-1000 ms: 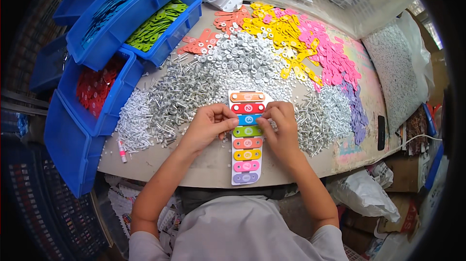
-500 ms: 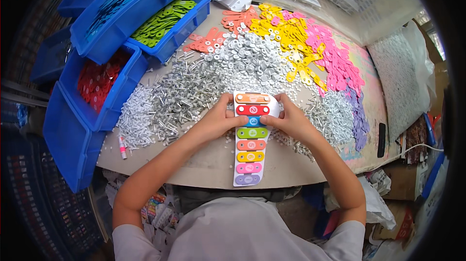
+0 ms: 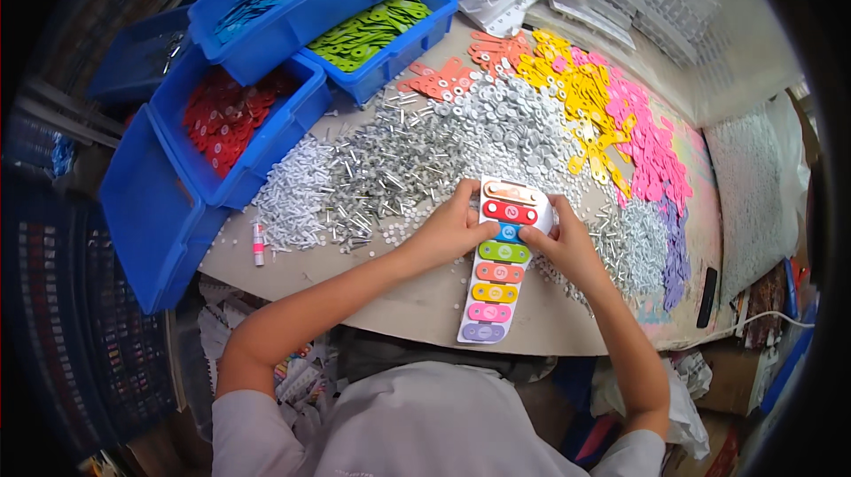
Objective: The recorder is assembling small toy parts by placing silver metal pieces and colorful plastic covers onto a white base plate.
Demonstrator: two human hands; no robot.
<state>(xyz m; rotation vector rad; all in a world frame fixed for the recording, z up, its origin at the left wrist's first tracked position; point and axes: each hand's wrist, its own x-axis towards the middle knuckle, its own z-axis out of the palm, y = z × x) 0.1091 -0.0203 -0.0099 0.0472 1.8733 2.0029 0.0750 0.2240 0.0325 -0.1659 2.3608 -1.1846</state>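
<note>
A toy xylophone (image 3: 500, 272) with a white base and a row of coloured bars stands lengthwise before me, over the near part of the table. My left hand (image 3: 454, 229) grips its left edge and my right hand (image 3: 569, 245) its right edge. Both thumbs press on the ends of the blue bar (image 3: 508, 231), hiding them. White caps show at the ends of the red bar (image 3: 511, 212) and the orange bar above it. Lower bars, such as the green bar (image 3: 503, 252), have small metal-looking dots at their ends instead. My other fingers are partly hidden behind the base.
Beyond my hands lie heaps of metal pins (image 3: 390, 162), white caps (image 3: 519, 122) and white screw-like pieces (image 3: 292, 198). Yellow bars (image 3: 567, 78), pink bars (image 3: 651, 140) and purple bars (image 3: 675, 246) spread rightward. Blue bins (image 3: 266, 153) of bars stand at left. A pink-and-white tube (image 3: 258, 245) lies near them.
The view has shifted, so the table and bins appear farther right, and the xylophone looks more tilted. Both thumbs stay on the blue bar and the grip is the same.
</note>
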